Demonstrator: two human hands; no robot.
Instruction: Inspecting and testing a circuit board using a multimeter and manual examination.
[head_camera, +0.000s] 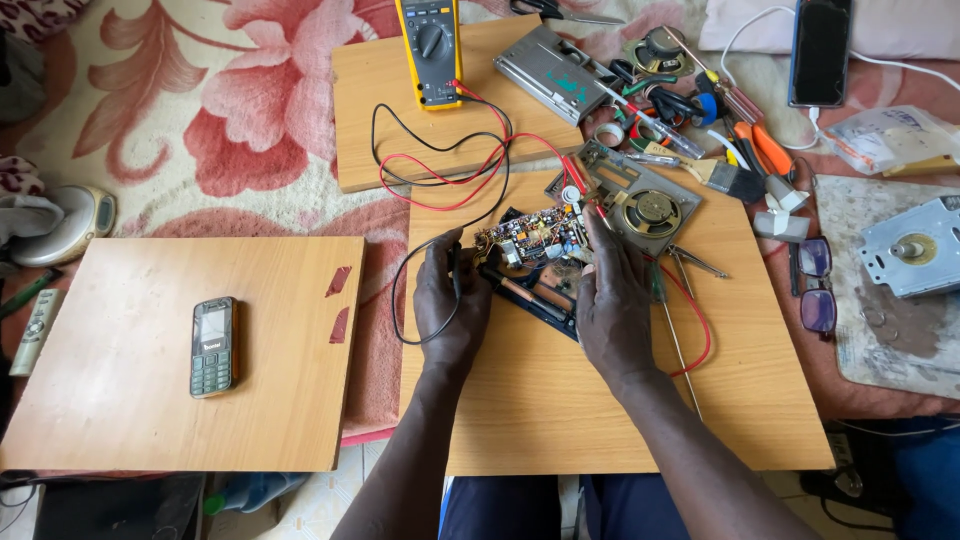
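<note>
Pinching the black probe in our left hand, we hold it nearly upright in the picture, its tip aimed away from us toward the circuit board. Its black lead loops down past our wrist and runs back up to the yellow meter on the far board. Our right hand lies flat, fingers together and pointing away from us, on the right end of the circuit board; whether its grip closes on anything we cannot tell, since the fingertips hide what is under them. Between our hands the circuit board lies with its long axis running left to right, tilted slightly up to the right, on the middle table. A red lead curls from the meter toward it. Just beyond our right hand sits a speaker in its grey frame. A phone lies on the left table, well apart from us.
</note>
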